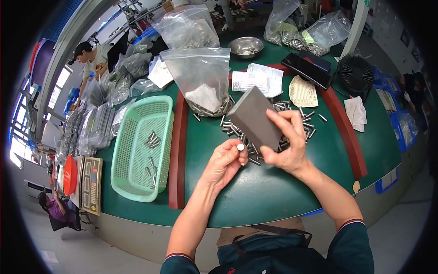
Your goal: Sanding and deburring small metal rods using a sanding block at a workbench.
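Note:
Between the fingertips of my left hand [223, 163] is a small metal pin [241, 147], its bright round end facing up. My right hand [292, 144] grips a dark grey rectangular block [255, 118], tilted above the table, with the thumb at its lower edge and fingers along its side. Under and around the block lies a heap of short metal pins [309, 124], partly hidden by it and by my right hand. A clear plastic bag [196, 66] with more pins and a white paper stands behind the heap.
Left of dark red rails [178, 155] sits a green basket [141, 198] with several pins. A scale [91, 185] is at the far left. Papers [258, 80], a phone [305, 71], a fan [355, 73] and a metal bowl [246, 45] stand farther back. Another person [93, 59] works at left.

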The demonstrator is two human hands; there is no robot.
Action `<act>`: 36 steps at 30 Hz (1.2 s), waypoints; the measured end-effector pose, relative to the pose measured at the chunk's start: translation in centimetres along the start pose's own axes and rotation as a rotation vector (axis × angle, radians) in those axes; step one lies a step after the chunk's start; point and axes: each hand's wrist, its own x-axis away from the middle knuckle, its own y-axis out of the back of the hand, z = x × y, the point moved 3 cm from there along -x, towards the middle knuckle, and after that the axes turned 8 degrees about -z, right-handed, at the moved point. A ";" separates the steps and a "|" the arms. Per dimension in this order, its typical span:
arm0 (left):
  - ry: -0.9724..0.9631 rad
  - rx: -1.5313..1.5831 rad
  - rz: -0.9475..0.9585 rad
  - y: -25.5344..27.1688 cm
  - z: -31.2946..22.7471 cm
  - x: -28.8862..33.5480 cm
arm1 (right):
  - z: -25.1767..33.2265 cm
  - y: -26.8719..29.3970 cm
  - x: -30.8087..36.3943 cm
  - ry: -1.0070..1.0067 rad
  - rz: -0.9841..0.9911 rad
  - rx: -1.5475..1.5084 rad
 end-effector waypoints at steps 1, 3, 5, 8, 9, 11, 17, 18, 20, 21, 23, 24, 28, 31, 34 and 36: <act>-0.019 -0.009 -0.087 0.1 -0.1 0.2 | 0.9 -0.2 0.4 0.085 0.013 0.032; 0.020 -0.022 -0.370 -0.9 0.1 0.5 | 3.2 0.1 0.8 0.230 0.076 -0.028; 0.057 0.104 -0.118 -0.5 -0.6 0.3 | 4.2 -0.8 1.2 0.342 0.116 -0.031; 0.025 -0.010 0.032 -0.3 -0.2 0.2 | 0.5 -0.8 0.0 0.102 -0.004 0.103; 0.038 -0.009 0.013 -0.4 -0.3 0.4 | -1.0 -0.4 -0.1 0.011 -0.024 0.140; 0.029 -0.016 -0.040 0.8 0.4 0.4 | 0.0 0.4 -0.1 0.163 -0.008 0.089; 0.040 -0.086 0.077 0.0 -0.3 0.5 | 0.2 -0.6 -0.2 0.073 0.030 0.091; 0.044 -0.068 0.101 -0.2 -0.3 0.6 | -1.5 -0.3 -0.2 0.026 0.007 0.119; 0.037 -0.105 0.027 -1.3 -0.1 0.3 | -2.1 0.2 -0.2 0.006 -0.012 0.098; 0.032 -0.145 -0.050 -1.5 0.0 0.1 | -2.0 0.2 -0.2 -0.033 -0.004 0.063; 0.034 -0.149 -0.059 -1.3 -0.1 0.2 | -1.5 0.2 -0.2 -0.026 -0.002 0.059; 0.020 -0.137 -0.058 -1.3 -0.2 0.2 | -1.4 0.1 -0.2 -0.019 0.003 0.055; 0.015 -0.050 0.022 -0.1 -0.2 0.1 | -0.2 -0.1 0.1 -0.008 0.011 0.033; -0.004 -0.092 -0.223 -0.6 0.4 0.1 | 2.4 0.1 0.3 0.239 0.029 0.038; 0.043 0.000 -0.085 2.6 1.1 0.9 | 4.2 -0.4 0.8 0.425 0.150 0.007; -0.033 -0.185 -0.280 -0.4 1.1 0.3 | 2.1 -0.5 0.1 0.247 0.109 0.049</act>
